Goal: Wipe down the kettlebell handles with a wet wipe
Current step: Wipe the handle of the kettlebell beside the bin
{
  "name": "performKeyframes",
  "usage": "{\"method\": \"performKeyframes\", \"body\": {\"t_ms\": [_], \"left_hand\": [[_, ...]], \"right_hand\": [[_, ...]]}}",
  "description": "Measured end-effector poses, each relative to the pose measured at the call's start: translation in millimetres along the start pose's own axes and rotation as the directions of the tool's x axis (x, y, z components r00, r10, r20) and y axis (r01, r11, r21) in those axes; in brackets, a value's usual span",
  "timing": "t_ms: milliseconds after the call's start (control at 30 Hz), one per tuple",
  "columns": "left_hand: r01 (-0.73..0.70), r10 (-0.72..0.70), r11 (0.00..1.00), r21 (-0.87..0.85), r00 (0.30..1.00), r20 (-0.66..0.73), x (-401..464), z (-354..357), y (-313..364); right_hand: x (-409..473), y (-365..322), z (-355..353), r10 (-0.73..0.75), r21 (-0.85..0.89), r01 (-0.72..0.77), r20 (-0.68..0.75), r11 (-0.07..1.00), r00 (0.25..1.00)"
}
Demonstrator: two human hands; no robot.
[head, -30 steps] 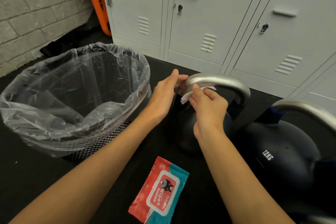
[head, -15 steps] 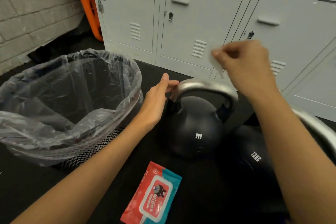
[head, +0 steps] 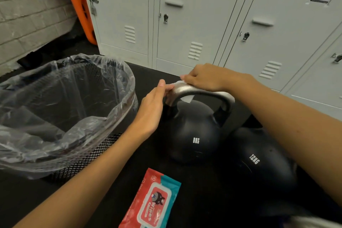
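Observation:
A black 8KG kettlebell with a silver handle stands on the dark floor. My right hand lies over the top of the handle and grips a white wet wipe draped over it; a corner of the wipe hangs below the bar. My left hand rests against the handle's left bend with straight fingers. A black 12KG kettlebell sits to the right, its handle mostly hidden by my right arm.
A mesh bin lined with a clear plastic bag stands at the left. A red and teal pack of wipes lies on the floor in front. Grey lockers run along the back; a brick wall is at the left.
My right hand lifted the wipe off the left bend of the handle, raised it in the air, then brought it down onto the top of the handle. My left hand stayed at the bend.

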State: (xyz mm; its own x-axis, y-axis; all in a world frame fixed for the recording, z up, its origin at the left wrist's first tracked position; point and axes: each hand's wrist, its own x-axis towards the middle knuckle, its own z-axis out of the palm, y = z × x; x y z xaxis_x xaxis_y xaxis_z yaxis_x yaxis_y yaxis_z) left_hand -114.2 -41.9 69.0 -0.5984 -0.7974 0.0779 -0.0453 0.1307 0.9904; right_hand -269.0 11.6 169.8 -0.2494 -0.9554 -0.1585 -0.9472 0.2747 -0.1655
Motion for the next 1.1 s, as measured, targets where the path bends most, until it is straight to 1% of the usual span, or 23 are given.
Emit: {"method": "performKeyframes", "body": {"t_ms": [133,167,233,300,367,467,567,633,700,767,800,867,933,1033,1100], "left_hand": [[0.0,0.0,1.0,0.009,1.0,0.005,1,1,-2],[-0.004,0.004,1.0,0.007,1.0,0.003,1,2,-3],[-0.018,0.018,1.0,0.009,1.0,-0.01,1,3,-3],[-0.027,0.027,0.999,0.021,0.999,-0.019,2,4,-2],[-0.035,0.036,0.999,0.029,0.999,-0.014,3,4,-2],[-0.056,0.056,0.998,0.034,0.998,-0.009,2,4,-3],[-0.058,0.059,0.998,0.034,0.998,-0.016,2,4,-3],[-0.051,0.052,0.998,0.03,0.999,-0.015,2,4,-3],[-0.05,0.05,0.998,0.037,0.999,-0.005,2,2,-3],[-0.053,0.053,0.997,0.051,0.999,0.002,2,2,-3],[-0.058,0.058,0.996,0.062,0.998,0.005,1,2,-4],[-0.07,0.07,0.993,0.092,0.998,0.005,0,3,-4],[-0.084,0.085,0.991,0.108,0.996,-0.005,-1,4,-4],[-0.087,0.089,0.991,0.106,0.996,-0.016,0,5,-3],[-0.088,0.09,0.99,0.107,0.996,-0.017,0,4,-2]], "right_hand": [[-12,30,-6,-0.001,0.043,0.001,0.001,0.999,1.0],[-15,35,-7,-0.021,0.077,0.02,0.018,0.997,1.0],[-17,39,-8,-0.076,0.208,0.066,0.041,0.976,0.996],[-15,33,-9,-0.081,0.299,0.055,0.077,0.953,0.994],[-6,28,-9,-0.067,0.293,0.03,0.117,0.956,0.991],[5,17,-10,0.002,0.194,-0.036,0.172,0.98,0.985],[14,3,-5,-0.013,0.273,-0.077,0.312,0.959,0.95],[17,2,0,-0.031,0.295,-0.082,0.358,0.952,0.933],[12,13,3,-0.039,0.296,-0.071,0.35,0.953,0.936],[4,34,3,-0.007,0.266,-0.068,0.268,0.961,0.963],[-1,44,4,0.019,0.266,-0.084,0.236,0.96,0.971],[-12,55,5,0.067,0.288,-0.13,0.22,0.949,0.973],[-11,52,5,0.074,0.282,-0.126,0.188,0.951,0.979],[-5,32,8,0.047,0.187,-0.065,0.1,0.98,0.994],[-7,25,11,0.053,0.166,-0.061,0.049,0.984,0.997]]}}
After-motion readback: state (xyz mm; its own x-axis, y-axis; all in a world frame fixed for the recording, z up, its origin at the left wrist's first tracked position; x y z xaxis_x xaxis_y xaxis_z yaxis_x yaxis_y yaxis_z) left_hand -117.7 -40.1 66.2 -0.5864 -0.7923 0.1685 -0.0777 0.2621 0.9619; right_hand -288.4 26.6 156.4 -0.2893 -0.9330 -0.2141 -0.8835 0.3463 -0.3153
